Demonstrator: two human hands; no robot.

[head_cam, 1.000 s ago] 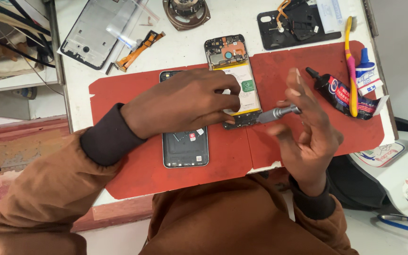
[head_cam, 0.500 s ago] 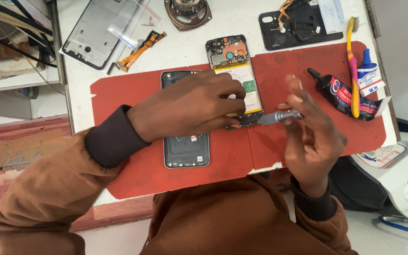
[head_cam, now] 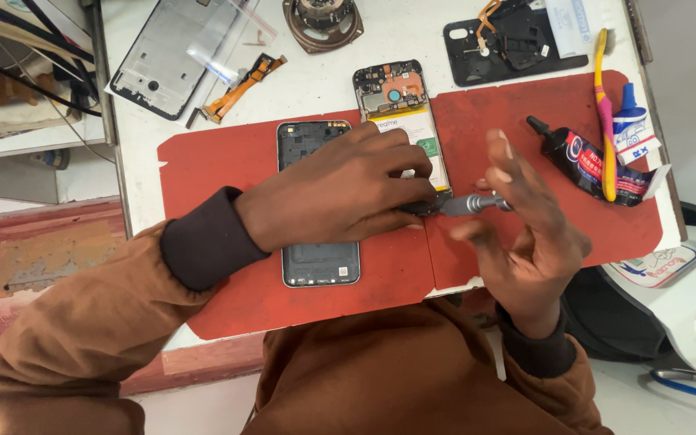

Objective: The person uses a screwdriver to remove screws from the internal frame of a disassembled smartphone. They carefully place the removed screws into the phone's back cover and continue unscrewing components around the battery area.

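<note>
Two hands at work on one opened smartphone (head_cam: pixel 403 121), back cover off, battery and circuit board exposed, lying on a red work mat (head_cam: pixel 203 169) at table centre.

Item 1: left hand (head_cam: pixel 340 189), fingers curled and pressed down on the phone's lower end, pinning it flat.

Item 2: right hand (head_cam: pixel 525 234), thumb and fingertips pinched round a slim grey screwdriver (head_cam: pixel 473 203); remaining fingers spread loose. Tip lies near-level, pointing at the phone's bottom edge, contact hidden under the left fingers.

Handling judgement: the step likely goes best with the driver kept square in the screw head, light turning from the fingertips, and the left hand holding the phone steady so it cannot slide on the mat.

Item 3: dark phone back cover (head_cam: pixel 316 258), just beside the phone, partly under the left wrist.

Item 4: black glue tube (head_cam: pixel 573 157), toothbrush (head_cam: pixel 604 113) and small blue-capped bottle (head_cam: pixel 630 129) at mat's right end.

Item 5: phone frame (head_cam: pixel 163 56), flex cable (head_cam: pixel 239 84), speaker (head_cam: pixel 324 20), black phone housing (head_cam: pixel 517 40) along the far edge of the white table (head_cam: pixel 308 89).

Room: bare mat lies between the right hand and the glue tube; the table's near edge sits close under both wrists.
</note>
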